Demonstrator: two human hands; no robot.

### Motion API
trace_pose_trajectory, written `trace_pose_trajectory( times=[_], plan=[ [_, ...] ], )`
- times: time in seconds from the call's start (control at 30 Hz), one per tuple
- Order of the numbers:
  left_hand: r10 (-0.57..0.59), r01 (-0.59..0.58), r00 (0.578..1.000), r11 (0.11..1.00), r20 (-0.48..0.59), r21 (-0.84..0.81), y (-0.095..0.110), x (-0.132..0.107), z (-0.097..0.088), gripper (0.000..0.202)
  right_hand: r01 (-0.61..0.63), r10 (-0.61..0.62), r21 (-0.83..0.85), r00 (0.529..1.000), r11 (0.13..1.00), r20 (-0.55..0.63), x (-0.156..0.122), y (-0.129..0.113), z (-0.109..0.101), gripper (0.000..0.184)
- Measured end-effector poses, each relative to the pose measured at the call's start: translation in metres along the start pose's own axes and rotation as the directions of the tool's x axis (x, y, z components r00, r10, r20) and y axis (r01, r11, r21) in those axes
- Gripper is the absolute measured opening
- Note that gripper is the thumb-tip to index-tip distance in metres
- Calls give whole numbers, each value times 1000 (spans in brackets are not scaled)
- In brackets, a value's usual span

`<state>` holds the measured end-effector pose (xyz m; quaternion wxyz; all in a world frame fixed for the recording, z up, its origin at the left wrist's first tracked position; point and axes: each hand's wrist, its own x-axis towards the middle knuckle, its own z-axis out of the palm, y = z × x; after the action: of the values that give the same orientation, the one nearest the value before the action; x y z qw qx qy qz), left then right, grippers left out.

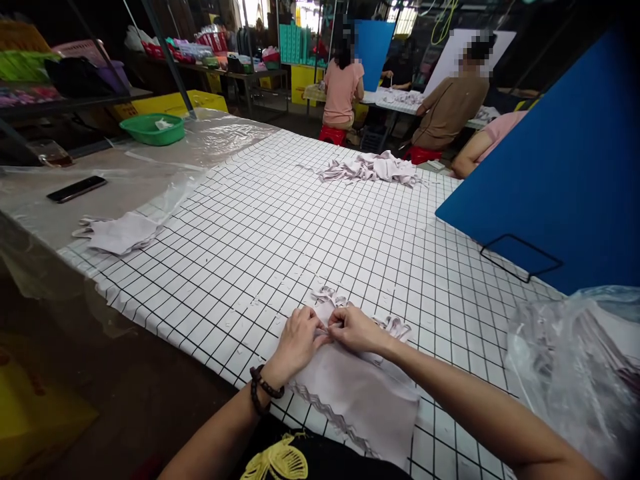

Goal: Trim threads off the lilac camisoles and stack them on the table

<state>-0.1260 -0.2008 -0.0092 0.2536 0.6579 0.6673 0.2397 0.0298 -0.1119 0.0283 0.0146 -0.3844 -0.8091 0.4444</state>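
A pale mauve piece of fabric (pixel 365 393) with a zigzag edge lies at the table's front edge, close to my body. My left hand (pixel 300 337) pinches its upper part, fingers closed on the cloth. Right beside it, my right hand (pixel 353 328) is also closed on the fabric, thumb and fingertips pressed together. The fingertips of both hands nearly meet, and what lies exactly between them is too small to make out. Ruffled strips of the same cloth (pixel 395 328) show just beyond and to the right of my hands.
Small scraps dot the grid-patterned tablecloth (pixel 280 220). A fabric stack (pixel 123 233) and phone (pixel 77 189) lie left, near a green basin (pixel 153 129). A crumpled fabric pile (pixel 373 168) is at the far side. A blue board (pixel 550 173) and plastic bag (pixel 565 373) stand right; people sit beyond.
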Motion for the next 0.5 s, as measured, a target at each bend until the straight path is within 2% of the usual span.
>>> trace_pose_trajectory(
  times=[0.17,0.3,0.4,0.5],
  plan=[
    [5,-5,1000,1000,4,-8,0,0,0,13,63,-63,-102,998,993,5,0,1,1,11],
    [6,-6,1000,1000,-1,-27,0,0,0,12,142,-145,-298,989,944,12,-2,-3,3,10],
    [8,-8,1000,1000,6,-22,1,2,-1,16,206,-180,-472,979,857,99,-3,-11,-2,9],
    [10,-10,1000,1000,19,-14,2,2,-2,18,247,-144,-521,962,817,231,2,-15,-17,8]
  ],
)
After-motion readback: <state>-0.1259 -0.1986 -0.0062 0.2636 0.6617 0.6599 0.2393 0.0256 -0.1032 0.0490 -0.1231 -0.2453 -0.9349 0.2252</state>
